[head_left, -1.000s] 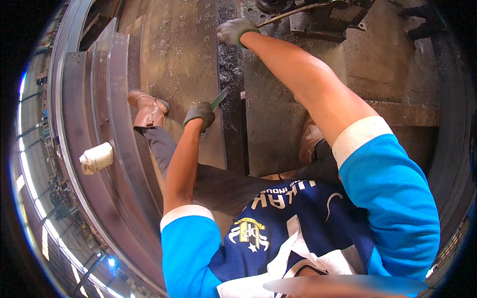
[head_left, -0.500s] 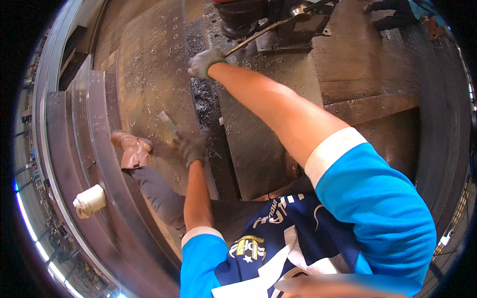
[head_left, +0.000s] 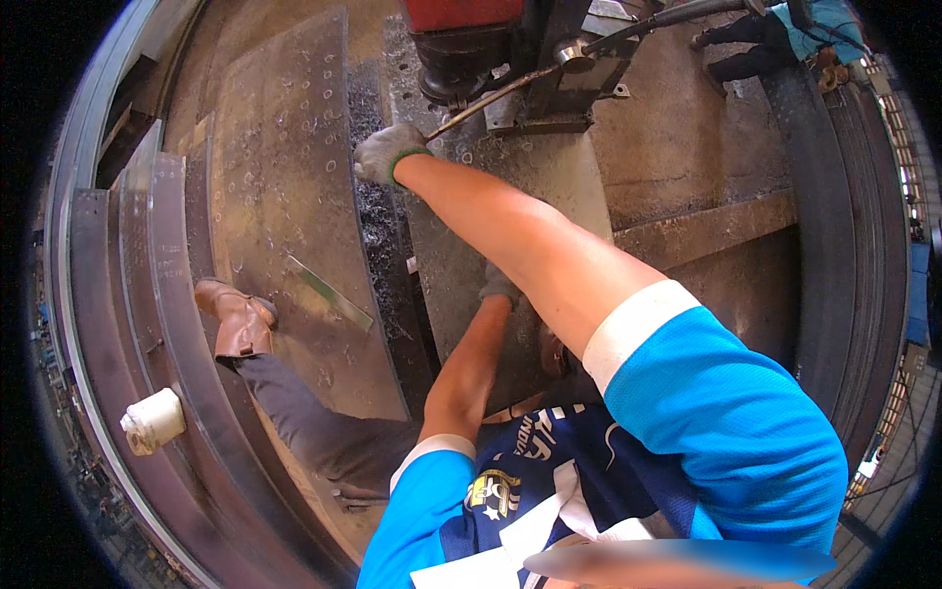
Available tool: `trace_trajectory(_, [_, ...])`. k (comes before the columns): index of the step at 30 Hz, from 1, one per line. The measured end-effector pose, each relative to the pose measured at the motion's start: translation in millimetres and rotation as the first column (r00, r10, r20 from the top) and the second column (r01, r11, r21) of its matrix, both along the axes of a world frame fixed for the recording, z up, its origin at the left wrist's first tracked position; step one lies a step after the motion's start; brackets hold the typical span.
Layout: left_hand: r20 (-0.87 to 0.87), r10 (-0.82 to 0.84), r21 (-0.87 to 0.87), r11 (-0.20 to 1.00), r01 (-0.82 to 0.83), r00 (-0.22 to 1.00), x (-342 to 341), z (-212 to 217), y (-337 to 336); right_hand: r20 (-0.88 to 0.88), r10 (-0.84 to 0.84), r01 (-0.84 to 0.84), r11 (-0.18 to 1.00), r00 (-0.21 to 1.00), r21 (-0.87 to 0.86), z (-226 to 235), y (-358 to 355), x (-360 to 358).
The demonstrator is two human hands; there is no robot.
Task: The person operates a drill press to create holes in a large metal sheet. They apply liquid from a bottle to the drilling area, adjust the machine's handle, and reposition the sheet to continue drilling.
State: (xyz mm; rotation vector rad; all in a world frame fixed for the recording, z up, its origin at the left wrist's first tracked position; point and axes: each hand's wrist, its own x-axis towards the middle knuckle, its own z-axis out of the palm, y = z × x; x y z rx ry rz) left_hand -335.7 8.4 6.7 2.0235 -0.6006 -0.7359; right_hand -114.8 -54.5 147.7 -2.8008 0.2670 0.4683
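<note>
My right hand [head_left: 391,155], in a grey glove with a green cuff, is closed around the end of a long metal lever [head_left: 491,101]. That lever runs to a round hub on a red and black machine [head_left: 461,49], which stands over a drilled steel plate [head_left: 549,167]. My left hand [head_left: 500,283], also gloved, is low over the same plate, partly behind my right forearm; its fingers are hidden. A thin flat metal strip [head_left: 332,293] lies on the left-hand steel plate [head_left: 285,196], which is marked with several chalk circles.
Dark metal shavings [head_left: 378,221] fill the gap between the plates. My brown boot [head_left: 240,319] rests at the left, beside long steel beams [head_left: 177,255]. A white plastic container [head_left: 154,422] sits on a beam. Another person [head_left: 756,49] is at the far right.
My left hand has moved right, away from the metal strip, which now lies on the plate. My right hand still grips the lever. The view has shifted slightly.
</note>
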Motion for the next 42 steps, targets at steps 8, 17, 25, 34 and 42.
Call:
trace_trajectory(8, [0.036, 0.124, 0.080, 0.989, -0.126, 0.992, 32, 51, -23, 0.006, -0.016, 0.016, 1.000, 1.000, 0.009, -5, -1, 1])
trace_trajectory(17, [0.185, 0.337, -0.144, 0.938, -0.314, 0.923, 39, -45, -49, 0.010, 0.016, -0.016, 1.000, 1.000, -0.015, -10, -1, 0])
trace_trajectory(25, [-0.030, -0.274, 0.076, 0.958, 0.276, 0.961, 50, -67, -16, 0.039, 0.001, 0.000, 1.000, 0.999, -0.019, -11, -2, 0])
trace_trajectory(34, [-0.102, -0.077, 0.064, 0.994, 0.084, 0.992, 54, -18, -14, 0.024, 0.017, -0.016, 0.999, 1.000, -0.028, -10, -3, -4])
trace_trajectory(42, [-0.133, -0.048, 0.029, 0.998, 0.052, 0.990, 56, -14, -8, 0.014, 0.014, -0.014, 1.000, 1.000, -0.028, -13, -6, -2])
